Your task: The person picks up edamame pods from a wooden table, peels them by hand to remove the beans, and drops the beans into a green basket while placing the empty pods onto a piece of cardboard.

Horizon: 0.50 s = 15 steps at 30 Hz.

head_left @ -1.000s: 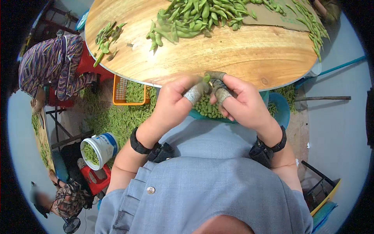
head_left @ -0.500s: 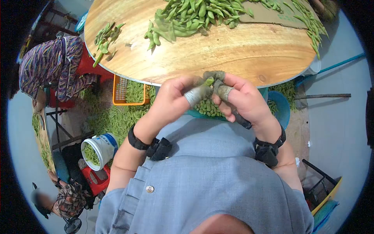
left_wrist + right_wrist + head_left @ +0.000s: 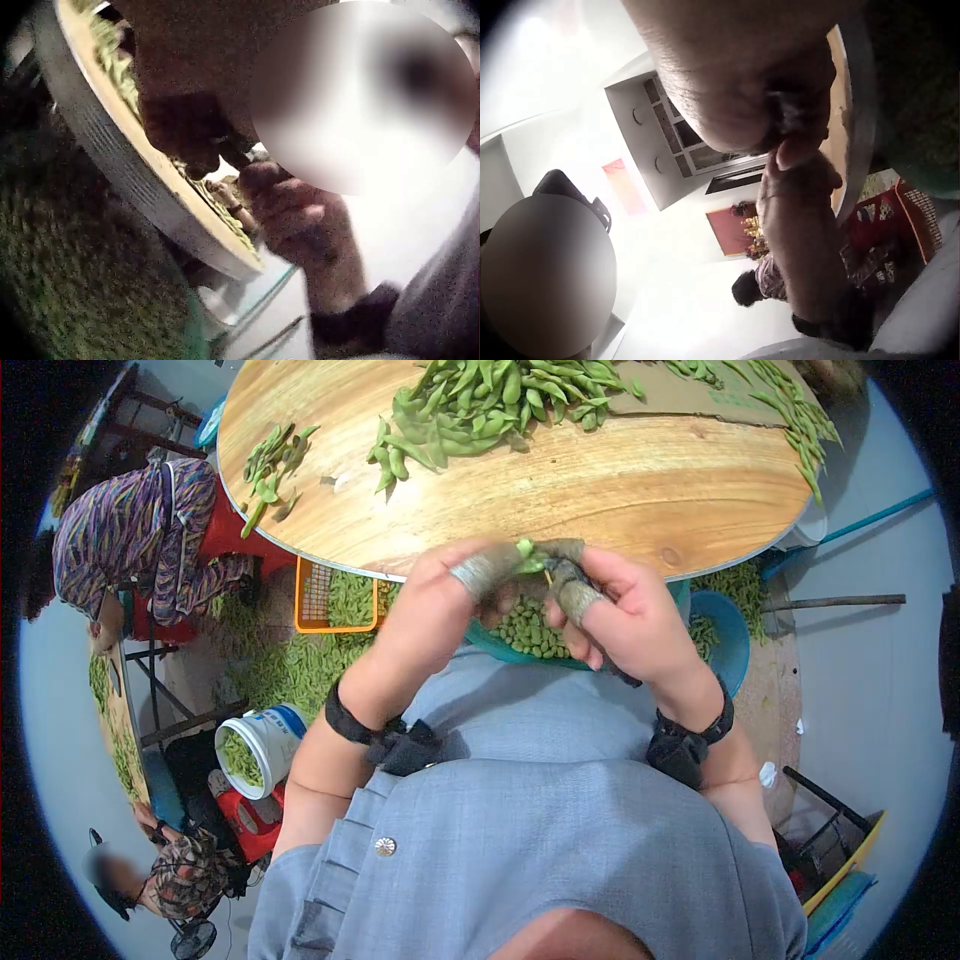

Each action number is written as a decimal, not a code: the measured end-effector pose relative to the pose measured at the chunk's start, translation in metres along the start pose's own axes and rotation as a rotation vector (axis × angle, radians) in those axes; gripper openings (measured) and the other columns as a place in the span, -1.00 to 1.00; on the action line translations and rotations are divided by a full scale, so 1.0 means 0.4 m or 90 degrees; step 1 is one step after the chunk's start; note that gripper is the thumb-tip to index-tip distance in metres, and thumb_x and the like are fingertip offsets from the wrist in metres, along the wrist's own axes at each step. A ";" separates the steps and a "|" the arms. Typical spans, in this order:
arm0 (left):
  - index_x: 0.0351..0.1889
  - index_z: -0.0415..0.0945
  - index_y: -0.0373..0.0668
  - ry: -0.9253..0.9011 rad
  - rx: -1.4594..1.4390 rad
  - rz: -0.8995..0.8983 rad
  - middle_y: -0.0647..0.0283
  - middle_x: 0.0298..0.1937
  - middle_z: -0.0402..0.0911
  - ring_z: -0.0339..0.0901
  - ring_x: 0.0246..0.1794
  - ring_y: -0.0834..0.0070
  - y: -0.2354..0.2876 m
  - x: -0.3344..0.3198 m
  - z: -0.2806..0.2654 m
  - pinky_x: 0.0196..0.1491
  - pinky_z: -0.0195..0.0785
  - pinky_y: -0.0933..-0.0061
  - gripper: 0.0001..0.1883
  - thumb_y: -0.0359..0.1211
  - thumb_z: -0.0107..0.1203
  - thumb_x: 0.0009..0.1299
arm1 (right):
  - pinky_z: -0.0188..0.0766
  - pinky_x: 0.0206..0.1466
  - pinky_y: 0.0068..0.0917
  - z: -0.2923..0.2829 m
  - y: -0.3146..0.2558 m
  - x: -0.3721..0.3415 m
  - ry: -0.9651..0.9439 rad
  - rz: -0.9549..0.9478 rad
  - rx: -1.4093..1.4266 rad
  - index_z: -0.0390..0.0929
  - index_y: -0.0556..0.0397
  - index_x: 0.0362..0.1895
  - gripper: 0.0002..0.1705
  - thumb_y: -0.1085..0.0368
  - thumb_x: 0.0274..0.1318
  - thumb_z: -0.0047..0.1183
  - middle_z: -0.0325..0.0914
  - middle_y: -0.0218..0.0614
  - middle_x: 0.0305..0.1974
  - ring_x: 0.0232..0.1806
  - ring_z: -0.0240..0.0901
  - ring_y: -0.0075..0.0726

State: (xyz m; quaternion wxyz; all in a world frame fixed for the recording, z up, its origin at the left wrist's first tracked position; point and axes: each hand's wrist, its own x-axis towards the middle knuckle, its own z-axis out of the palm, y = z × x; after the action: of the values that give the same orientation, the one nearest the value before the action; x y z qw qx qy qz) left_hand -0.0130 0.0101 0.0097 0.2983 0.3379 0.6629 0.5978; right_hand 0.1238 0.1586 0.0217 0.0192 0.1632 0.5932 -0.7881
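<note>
My left hand (image 3: 425, 595), its thumb wrapped in silvery tape, pinches a green soybean pod (image 3: 527, 557) at the near table edge. On the pod's other side, my right hand (image 3: 640, 610) grips it between thumb and index finger, both bound in grimy tape. Below the fingers, shelled green beans (image 3: 530, 630) fill a teal basin (image 3: 485, 644) at the lap. Unshelled pods (image 3: 490, 405) lie heaped on the round wooden table (image 3: 560, 500). Both wrist views are dark; the left hand (image 3: 187, 112) and right hand (image 3: 735, 90) hide the pod there.
A small pile of pods (image 3: 275, 465) lies at the table's left, cardboard (image 3: 715, 405) at its far right. An orange crate (image 3: 335, 628), pods strewn on the floor (image 3: 300, 675) and a white bucket (image 3: 278, 735) are at left. Two people sit beyond; a blue basin (image 3: 735, 645) stands right.
My left hand has shifted slightly left and its thumb has turned outward. More of the pod shows between the fingertips. The right hand has stayed nearly in place.
</note>
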 end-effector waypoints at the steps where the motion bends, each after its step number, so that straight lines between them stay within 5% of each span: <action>1: -0.30 0.55 -0.21 -0.077 -0.402 -0.297 0.36 -0.54 0.47 0.32 -0.59 0.62 0.016 -0.002 -0.010 -0.48 0.18 0.57 -0.80 -0.33 -0.05 0.44 | 0.34 -0.61 -0.72 -0.004 0.006 -0.007 -0.014 -0.004 0.030 0.42 0.08 0.08 -0.58 0.45 0.09 -0.20 0.52 -0.42 -0.36 -0.57 0.43 -0.62; 5: -0.31 0.56 -0.20 -0.057 -0.095 -0.204 0.42 -0.59 0.42 0.33 -0.57 0.65 -0.017 -0.015 0.007 -0.50 0.18 0.58 -0.80 -0.33 -0.04 0.44 | 0.35 -0.59 -0.67 -0.016 0.035 -0.009 0.008 0.037 0.021 0.44 0.07 0.08 -0.60 0.43 0.10 -0.11 0.53 -0.41 -0.40 -0.53 0.45 -0.62; 6: -0.31 0.56 -0.20 -0.060 -0.095 -0.204 0.42 -0.59 0.42 0.33 -0.57 0.65 -0.022 -0.018 0.014 -0.50 0.18 0.58 -0.80 -0.33 -0.04 0.44 | 0.36 -0.57 -0.63 -0.012 0.053 0.002 0.132 -0.185 -0.209 0.47 0.09 0.01 -0.66 0.41 0.11 -0.05 0.53 -0.40 -0.42 -0.52 0.46 -0.61; 7: -0.30 0.55 -0.23 -0.053 0.098 -0.037 0.38 -0.59 0.42 0.35 -0.56 0.63 -0.025 -0.019 0.021 -0.49 0.21 0.54 -0.80 -0.33 -0.05 0.43 | 0.37 -0.56 -0.60 -0.009 0.065 0.008 0.255 -0.408 -0.442 0.50 0.11 -0.05 -0.72 0.39 0.11 0.00 0.54 -0.39 -0.44 -0.52 0.46 -0.61; 8: -0.30 0.54 -0.26 -0.039 0.288 0.137 0.35 -0.59 0.42 0.38 -0.55 0.60 -0.023 -0.018 0.027 -0.47 0.25 0.50 -0.79 -0.33 -0.05 0.42 | 0.37 -0.56 -0.60 -0.009 0.067 0.011 0.258 -0.413 -0.448 0.50 0.11 -0.05 -0.72 0.39 0.11 0.00 0.54 -0.39 -0.44 -0.52 0.46 -0.61; 10: -0.27 0.52 -0.29 -0.043 0.311 0.197 0.30 -0.58 0.42 0.39 -0.51 0.59 -0.004 -0.023 0.024 -0.43 0.30 0.47 -0.80 -0.35 -0.05 0.40 | 0.37 -0.54 -0.55 -0.007 0.051 0.012 0.141 -0.293 -0.337 0.53 0.15 -0.18 -0.81 0.35 0.11 0.07 0.53 -0.38 -0.49 -0.55 0.45 -0.61; 11: -0.27 0.52 -0.28 -0.122 0.159 0.067 0.31 -0.58 0.42 0.38 -0.51 0.61 0.010 -0.027 0.011 -0.42 0.29 0.49 -0.81 -0.36 -0.04 0.40 | 0.35 -0.55 -0.58 -0.001 0.021 -0.004 0.088 -0.124 -0.131 0.52 0.15 -0.24 -0.85 0.35 0.12 0.07 0.50 -0.41 -0.54 -0.60 0.40 -0.62; 13: -0.27 0.53 -0.27 -0.216 -0.108 -0.151 0.32 -0.55 0.43 0.35 -0.48 0.65 0.041 -0.038 -0.001 -0.39 0.28 0.55 -0.83 -0.35 -0.01 0.40 | 0.33 -0.56 -0.60 -0.019 -0.004 -0.008 0.030 -0.065 -0.086 0.52 0.16 -0.25 -0.86 0.36 0.12 0.07 0.48 -0.43 -0.56 -0.62 0.37 -0.64; 15: -0.27 0.53 -0.28 -0.212 -0.121 -0.152 0.28 -0.54 0.44 0.37 -0.48 0.63 0.031 -0.043 -0.001 -0.38 0.29 0.54 -0.82 -0.34 0.00 0.40 | 0.33 -0.54 -0.56 -0.023 -0.010 -0.004 -0.033 0.005 -0.021 0.52 0.14 -0.29 -0.85 0.35 0.04 0.12 0.47 -0.38 -0.58 -0.63 0.37 -0.55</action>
State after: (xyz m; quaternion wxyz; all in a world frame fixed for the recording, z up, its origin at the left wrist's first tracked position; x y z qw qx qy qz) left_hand -0.0019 -0.0033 0.0220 0.5027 0.3217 0.5802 0.5542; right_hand 0.1268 0.1682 0.0236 0.0407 0.1447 0.6050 -0.7819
